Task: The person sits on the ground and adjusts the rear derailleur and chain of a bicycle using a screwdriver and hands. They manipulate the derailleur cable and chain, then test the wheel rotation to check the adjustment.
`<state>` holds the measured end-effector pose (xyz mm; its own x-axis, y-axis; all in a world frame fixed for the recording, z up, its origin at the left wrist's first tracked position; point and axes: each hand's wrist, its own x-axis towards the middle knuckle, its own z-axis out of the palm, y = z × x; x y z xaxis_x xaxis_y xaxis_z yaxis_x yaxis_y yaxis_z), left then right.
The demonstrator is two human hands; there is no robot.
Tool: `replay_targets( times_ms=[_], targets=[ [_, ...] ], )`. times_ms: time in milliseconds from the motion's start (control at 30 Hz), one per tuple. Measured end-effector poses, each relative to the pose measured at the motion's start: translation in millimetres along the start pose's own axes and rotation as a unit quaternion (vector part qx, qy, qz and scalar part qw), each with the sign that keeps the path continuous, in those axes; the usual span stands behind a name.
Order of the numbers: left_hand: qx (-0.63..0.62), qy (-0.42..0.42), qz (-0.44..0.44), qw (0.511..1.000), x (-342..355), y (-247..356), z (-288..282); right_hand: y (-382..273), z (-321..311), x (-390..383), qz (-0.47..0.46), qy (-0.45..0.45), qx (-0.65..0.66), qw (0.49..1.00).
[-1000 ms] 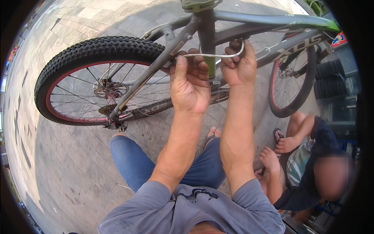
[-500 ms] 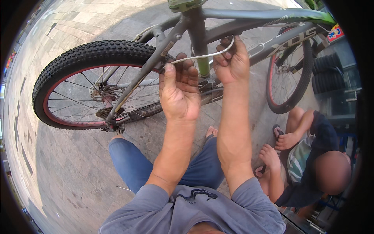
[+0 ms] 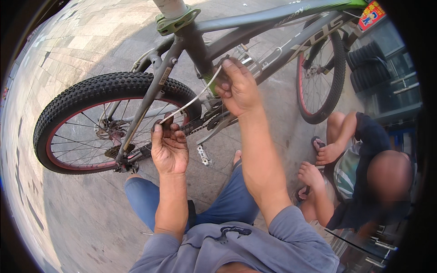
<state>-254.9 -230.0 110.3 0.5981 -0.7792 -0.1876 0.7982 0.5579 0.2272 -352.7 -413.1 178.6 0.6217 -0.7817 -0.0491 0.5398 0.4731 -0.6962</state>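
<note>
Between my two hands stretches a short white length of bicycle cable housing (image 3: 195,98), slanting up to the right. My left hand (image 3: 170,150) pinches its lower end between thumb and fingertips. Its upper end is gripped by my right hand (image 3: 240,86), beside the green lower part of the seat tube. Both hands are in front of the grey bicycle frame (image 3: 195,43). Below them the chain and crank arm (image 3: 216,129) show, with a silver pedal (image 3: 203,155). Dark grime covers my fingertips.
The knobbly rear wheel (image 3: 84,86) stands on the left, the front wheel (image 3: 334,86) at the far right. A person in dark clothing (image 3: 364,182) sits close on my right. Behind them are stacked black tyres (image 3: 368,68). Paving (image 3: 82,209) lies underneath.
Both hands have moved down and to the left, the left one further. The housing now slants more steeply, and my view has shifted, showing the crank and pedal.
</note>
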Motion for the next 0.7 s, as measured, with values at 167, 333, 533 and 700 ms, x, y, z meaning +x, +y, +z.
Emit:
replay_targets(
  times_ms=[167, 333, 533, 700],
  targets=[
    [0.229, 0.037, -0.039, 0.972, -48.7, 56.5, -50.6, 21.4, 18.1, -41.9, -0.012, -0.132, -0.118, 0.984],
    [0.630, -0.033, 0.177, 0.755, -90.7, 87.6, -36.8, 68.4, 61.3, -84.6, -0.055, -0.251, -0.343, 0.903],
    [0.627, -0.047, 0.151, 0.763, -96.1, 90.4, -29.4, 128.7, 91.7, -99.4, 0.005, -0.255, -0.372, 0.893],
    [0.604, 0.068, 0.237, 0.758, -111.7, 164.0, -67.5, 136.4, 84.7, -96.2, -0.020, -0.314, -0.390, 0.865]
  ],
)
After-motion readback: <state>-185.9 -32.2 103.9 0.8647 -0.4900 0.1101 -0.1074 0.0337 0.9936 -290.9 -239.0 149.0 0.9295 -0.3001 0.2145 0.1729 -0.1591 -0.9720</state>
